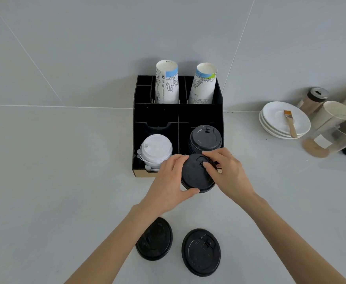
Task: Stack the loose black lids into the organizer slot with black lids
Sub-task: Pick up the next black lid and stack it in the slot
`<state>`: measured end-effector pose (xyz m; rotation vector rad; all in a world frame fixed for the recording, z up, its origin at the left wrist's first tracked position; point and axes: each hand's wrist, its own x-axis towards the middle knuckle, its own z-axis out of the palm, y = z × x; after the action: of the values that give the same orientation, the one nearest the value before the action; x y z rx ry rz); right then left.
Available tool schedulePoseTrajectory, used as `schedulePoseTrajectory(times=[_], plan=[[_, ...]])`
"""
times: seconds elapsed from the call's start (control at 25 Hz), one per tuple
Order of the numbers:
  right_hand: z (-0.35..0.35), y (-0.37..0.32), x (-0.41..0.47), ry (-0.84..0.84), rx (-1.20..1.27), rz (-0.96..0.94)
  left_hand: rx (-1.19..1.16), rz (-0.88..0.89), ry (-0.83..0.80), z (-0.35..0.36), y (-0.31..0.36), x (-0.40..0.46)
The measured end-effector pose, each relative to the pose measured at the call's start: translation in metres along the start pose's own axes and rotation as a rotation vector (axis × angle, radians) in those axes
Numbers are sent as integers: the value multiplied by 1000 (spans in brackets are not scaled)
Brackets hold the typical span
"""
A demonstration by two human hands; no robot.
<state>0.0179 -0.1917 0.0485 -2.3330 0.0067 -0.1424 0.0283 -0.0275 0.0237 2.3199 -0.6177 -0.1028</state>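
A black organizer (156,113) stands against the wall. Its front right slot holds a stack of black lids (204,139); its front left slot holds white lids (156,149). Just in front of the organizer both hands hold a black lid (194,177), apparently with more lids beneath it. My left hand (168,185) grips its left and near rim. My right hand (227,173) rests its fingers on the lid's top and right side. Two loose black lids lie on the counter near me, one at the left (154,241) partly under my left forearm, one at the right (201,252).
Two stacks of printed paper cups (167,83) (202,85) stand in the organizer's back slots. At the right sit stacked white saucers (284,119) with a small brush (290,123), a jar (313,100) and clear containers (332,132). A grey wall rises behind.
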Motion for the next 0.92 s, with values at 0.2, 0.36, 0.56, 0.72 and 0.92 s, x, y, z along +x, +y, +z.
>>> schedulePoseTrajectory(times=[0.2,0.36,0.56,0.72,0.92], plan=[[-14,5,27,-21,-12,-9,-45,-25,30,2,6,21],[-23,10,54,-10,-53,-14,-54,-81,50,3,8,47],[-27,17,87,-8,-81,-13,-30,-119,95,5,9,78],[-25,24,104,-12,-37,15,-33,-154,102,9,3,95],[-21,34,108,-49,-68,26,-32,-194,75,16,-3,104]])
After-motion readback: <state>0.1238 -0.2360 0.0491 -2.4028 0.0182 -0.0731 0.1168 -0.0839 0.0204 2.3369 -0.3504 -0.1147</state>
